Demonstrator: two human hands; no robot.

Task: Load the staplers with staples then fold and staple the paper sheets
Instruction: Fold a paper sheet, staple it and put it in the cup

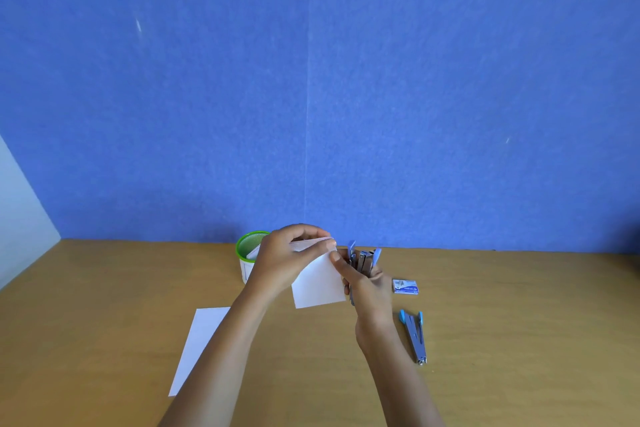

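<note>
Left hand point(284, 260) pinches the folded paper point(317, 284) by its top edge. Right hand point(369, 291) grips the stapler point(363, 262) just right of the paper, upright, open end level with the paper's top corner.

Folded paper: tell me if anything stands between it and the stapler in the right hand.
Nothing visible does. The left hand pinches the folded paper at its top, right beside the stapler gripped in the right hand; no object lies between them.
</note>
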